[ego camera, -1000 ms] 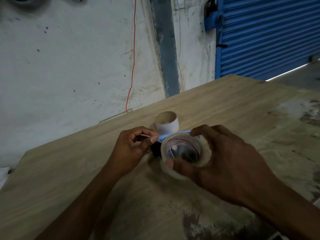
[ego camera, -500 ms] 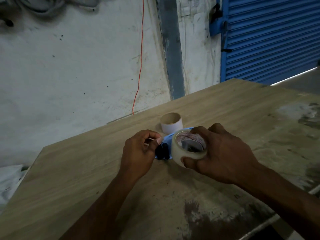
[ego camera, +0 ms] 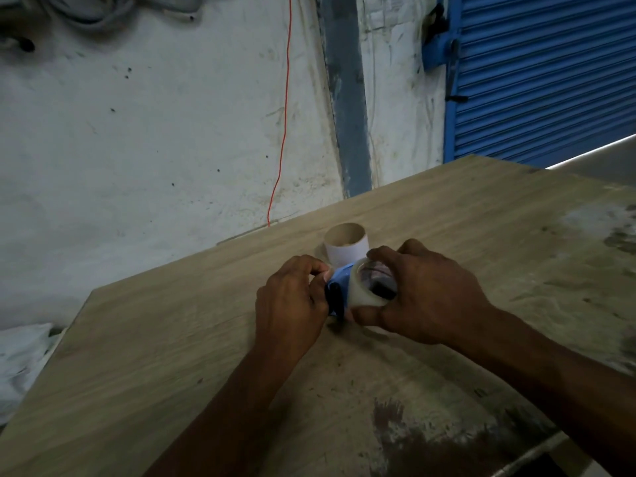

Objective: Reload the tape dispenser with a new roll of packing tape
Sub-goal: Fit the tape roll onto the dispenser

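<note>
A roll of clear packing tape (ego camera: 361, 292) sits against a blue tape dispenser (ego camera: 339, 278) with a black roller, both low over the wooden table (ego camera: 172, 356). My right hand (ego camera: 423, 297) grips the roll, thumb below and fingers over its top. My left hand (ego camera: 292, 304) is curled beside the dispenser's left end, its fingertips pinching something thin there, probably the tape's free end; most of the dispenser is hidden by both hands.
An empty cardboard tape core (ego camera: 346, 244) stands upright just behind the hands. A white wall with a red wire (ego camera: 284, 115) rises beyond the table's far edge, and a blue roller shutter (ego camera: 543, 74) is at the upper right. White cloth (ego camera: 20, 359) lies left of the table.
The roll has tilted and moved closer onto the blue dispenser, and my two hands have come nearer each other. The camera view has shifted so the hands appear more central.
</note>
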`<state>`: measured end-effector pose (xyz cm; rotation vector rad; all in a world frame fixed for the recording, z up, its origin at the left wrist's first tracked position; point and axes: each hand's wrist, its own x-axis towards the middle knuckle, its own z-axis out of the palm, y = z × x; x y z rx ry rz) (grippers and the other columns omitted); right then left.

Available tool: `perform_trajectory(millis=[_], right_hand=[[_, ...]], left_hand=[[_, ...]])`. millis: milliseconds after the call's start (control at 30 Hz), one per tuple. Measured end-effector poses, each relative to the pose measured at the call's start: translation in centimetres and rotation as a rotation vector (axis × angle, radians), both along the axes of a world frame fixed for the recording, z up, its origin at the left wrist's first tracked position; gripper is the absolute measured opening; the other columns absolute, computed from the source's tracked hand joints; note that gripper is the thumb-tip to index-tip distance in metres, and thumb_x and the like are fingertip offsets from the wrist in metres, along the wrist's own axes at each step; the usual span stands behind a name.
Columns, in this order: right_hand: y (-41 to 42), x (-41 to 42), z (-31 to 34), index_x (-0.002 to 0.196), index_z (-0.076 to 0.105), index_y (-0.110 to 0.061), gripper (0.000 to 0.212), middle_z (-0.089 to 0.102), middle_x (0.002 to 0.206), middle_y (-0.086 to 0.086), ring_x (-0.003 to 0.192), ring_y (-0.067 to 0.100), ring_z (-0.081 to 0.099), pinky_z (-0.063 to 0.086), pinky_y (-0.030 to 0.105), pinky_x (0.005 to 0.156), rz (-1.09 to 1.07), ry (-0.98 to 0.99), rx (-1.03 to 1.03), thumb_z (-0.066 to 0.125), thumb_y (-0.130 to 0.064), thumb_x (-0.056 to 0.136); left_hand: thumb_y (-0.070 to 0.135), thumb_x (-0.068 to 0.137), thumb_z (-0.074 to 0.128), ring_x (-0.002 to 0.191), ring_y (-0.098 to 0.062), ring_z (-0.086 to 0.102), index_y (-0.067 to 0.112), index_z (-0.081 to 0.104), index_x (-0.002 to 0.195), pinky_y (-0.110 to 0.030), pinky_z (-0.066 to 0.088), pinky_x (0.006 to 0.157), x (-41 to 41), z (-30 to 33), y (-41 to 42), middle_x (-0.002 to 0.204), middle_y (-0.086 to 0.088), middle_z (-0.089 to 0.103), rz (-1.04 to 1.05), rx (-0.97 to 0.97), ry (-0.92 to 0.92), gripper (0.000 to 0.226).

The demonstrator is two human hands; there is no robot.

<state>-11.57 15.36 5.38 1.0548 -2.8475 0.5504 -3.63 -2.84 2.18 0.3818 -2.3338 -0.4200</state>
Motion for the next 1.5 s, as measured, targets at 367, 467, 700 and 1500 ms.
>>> perform_trajectory(millis=[367,467,700,1500], right_hand=[[-0.7,0.3,-0.5,0.129,0.041,-0.039,0.092,0.050,0.123,0.002,0.111,0.027,0.056,0.053,0.039,0.080,-0.045,0.014,0.083,0.069,-0.086,0.055],[-0.8,0.3,-0.4,0.129,0.042,-0.038,0.094,0.051,0.122,0.003,0.111,0.028,0.056,0.050,0.038,0.079,-0.049,0.001,0.076,0.069,-0.088,0.053],[-1.0,0.5,-0.3,0.129,0.042,-0.033,0.098,0.052,0.122,0.004,0.111,0.030,0.058,0.045,0.036,0.074,-0.076,0.017,0.068,0.069,-0.088,0.053],[-2.8,-7.8,2.1,0.089,0.084,-0.025,0.015,0.078,0.088,-0.009,0.075,-0.004,0.063,0.042,0.003,0.063,0.335,-0.174,-0.116,0.080,-0.012,0.083]], left_hand=[[0.024,0.090,0.071,0.102,-0.016,0.057,0.026,0.070,0.094,-0.035,0.051,0.076,0.3,0.0,0.3,0.112,0.006,0.056,0.008,-0.044,-0.056,0.004],[0.025,0.092,0.070,0.101,-0.014,0.055,0.024,0.071,0.094,-0.032,0.049,0.075,0.6,0.2,0.8,0.113,0.005,0.053,0.034,-0.052,-0.078,0.003],[0.017,0.092,0.068,0.100,-0.018,0.057,0.025,0.070,0.093,-0.034,0.050,0.077,0.7,-1.0,2.3,0.109,0.002,0.053,0.129,0.087,0.010,0.009],[0.028,0.100,0.063,0.110,-0.018,0.049,0.025,0.075,0.107,-0.027,0.041,0.085,2.2,0.0,4.1,0.118,0.000,0.052,0.305,0.197,-0.064,0.014]])
